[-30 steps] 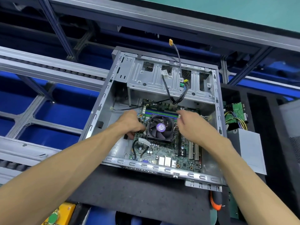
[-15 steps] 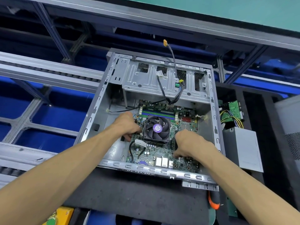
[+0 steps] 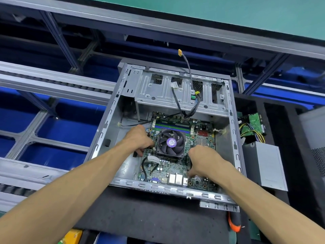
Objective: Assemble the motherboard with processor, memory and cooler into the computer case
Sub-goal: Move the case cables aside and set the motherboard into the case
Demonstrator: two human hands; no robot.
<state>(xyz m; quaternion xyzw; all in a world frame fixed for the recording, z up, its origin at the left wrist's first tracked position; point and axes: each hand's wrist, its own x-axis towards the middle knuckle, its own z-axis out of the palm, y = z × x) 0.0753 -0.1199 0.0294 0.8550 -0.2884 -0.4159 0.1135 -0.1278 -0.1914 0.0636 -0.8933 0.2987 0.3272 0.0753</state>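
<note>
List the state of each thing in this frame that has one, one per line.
computer case: lying on its side, side panel off.
motherboard: flat inside the case.
cooler: mounted on the motherboard.
memory: seated in its slots.
yellow-tipped cable: loose, unplugged.
left hand: gripping the board's left edge.
right hand: fingers curled down onto the board's near right part.

An open grey steel computer case (image 3: 112, 110) lies on a dark foam mat (image 3: 149, 217) — inside it sits a green motherboard (image 3: 175, 166) with a black fan cooler (image 3: 170, 143). The left hand (image 3: 139, 140) grips the board's left edge beside the cooler; the right hand (image 3: 204, 159) presses fingertips onto the board's near right part.
</note>
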